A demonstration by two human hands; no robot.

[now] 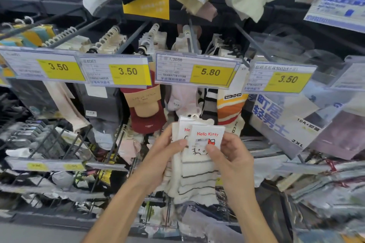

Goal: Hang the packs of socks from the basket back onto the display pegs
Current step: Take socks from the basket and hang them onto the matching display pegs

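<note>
While left hand (164, 154) and right hand (234, 157) pinch the cards (207, 137) — socks (197, 180) dangle below.

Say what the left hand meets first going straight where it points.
The left hand points up-right into the Hello Kitty sock packs it grips; past them, probably the right hand, depth unclear.

The person shows as two hands and two forearms; the left hand (165, 151) and the right hand (234, 157) are both bare; the left forearm (120, 209) is slim and smooth, uncovered from the wrist down to the lower edge of the view; the right forearm (251, 215) is equally bare from wrist to that edge; the right hand's back shows soft knuckle ridges; the thumbnails look short, though blur hides finer detail; both wrists are plain bare skin.
</note>
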